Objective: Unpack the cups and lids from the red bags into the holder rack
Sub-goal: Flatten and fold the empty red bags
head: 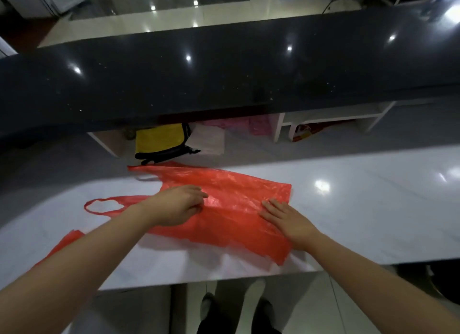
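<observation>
Red bag (231, 204): flat, seemingly empty, on white tabletop (373, 209); left hand (178, 205) rests on it, fingers loosely bent, gripping nothing; right hand (286, 219) presses flat, fingers straight; cups, lids, rack unseen; risk: thin plastic sliding off the near edge.

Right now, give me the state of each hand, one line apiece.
Left hand: open, fingers loosely bent, resting on the flattened red bag, gripping nothing.
Right hand: open, fingers straight, pressing flat on the same bag.

Black counter (224, 79) overhangs behind; white worktop (373, 209) right side open.
</observation>
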`<act>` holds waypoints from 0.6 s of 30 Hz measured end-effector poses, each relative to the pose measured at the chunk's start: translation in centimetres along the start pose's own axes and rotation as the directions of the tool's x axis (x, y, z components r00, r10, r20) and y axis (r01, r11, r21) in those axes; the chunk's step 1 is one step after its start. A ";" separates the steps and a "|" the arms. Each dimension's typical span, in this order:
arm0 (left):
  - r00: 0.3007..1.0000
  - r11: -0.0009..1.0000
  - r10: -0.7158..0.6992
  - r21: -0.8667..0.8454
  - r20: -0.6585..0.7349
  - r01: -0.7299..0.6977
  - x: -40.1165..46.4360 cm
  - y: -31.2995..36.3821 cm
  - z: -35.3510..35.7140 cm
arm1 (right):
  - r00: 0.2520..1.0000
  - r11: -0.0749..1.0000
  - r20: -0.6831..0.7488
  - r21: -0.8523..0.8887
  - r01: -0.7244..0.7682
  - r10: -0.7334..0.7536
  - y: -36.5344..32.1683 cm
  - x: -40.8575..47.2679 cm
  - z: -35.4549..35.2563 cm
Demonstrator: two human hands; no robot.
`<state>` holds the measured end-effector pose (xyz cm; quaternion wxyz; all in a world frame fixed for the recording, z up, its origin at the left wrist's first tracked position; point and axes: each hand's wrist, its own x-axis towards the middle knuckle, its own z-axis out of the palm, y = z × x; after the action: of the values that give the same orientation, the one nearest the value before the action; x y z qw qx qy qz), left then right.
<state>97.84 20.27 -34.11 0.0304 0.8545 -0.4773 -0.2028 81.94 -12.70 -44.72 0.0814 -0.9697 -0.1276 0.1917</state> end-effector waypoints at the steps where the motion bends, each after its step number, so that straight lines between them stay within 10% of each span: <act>1: 1.000 1.000 -0.004 -0.004 0.015 0.004 1.0 -0.2 -0.1 | 0.998 0.998 0.048 0.046 0.039 -0.041 0.4 -0.4 0.1; 5: 0.998 1.000 0.028 -0.016 0.062 -0.027 5.3 -1.1 0.5 | 0.989 0.894 -0.068 0.440 -0.086 0.128 0.6 -1.1 -0.2; 9: 0.988 0.996 0.048 0.065 0.149 -0.058 8.6 -2.6 1.3 | 0.885 0.489 -0.056 0.849 -0.202 0.462 0.2 -1.2 -0.8; 14: 0.991 0.998 -0.014 0.057 0.133 0.006 10.5 -4.2 1.4 | 0.705 0.366 -0.081 0.893 -0.263 0.705 -0.3 -2.0 -1.3; 18: 0.999 0.994 0.024 0.110 0.044 -0.029 11.3 -4.8 1.6 | 0.731 0.150 0.110 0.948 -0.281 0.673 -0.9 -1.9 -1.9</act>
<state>106.36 13.74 -40.35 -0.0245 0.8440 -0.4996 -0.1937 80.77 -12.58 -42.16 0.5692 -0.7444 0.3417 0.0719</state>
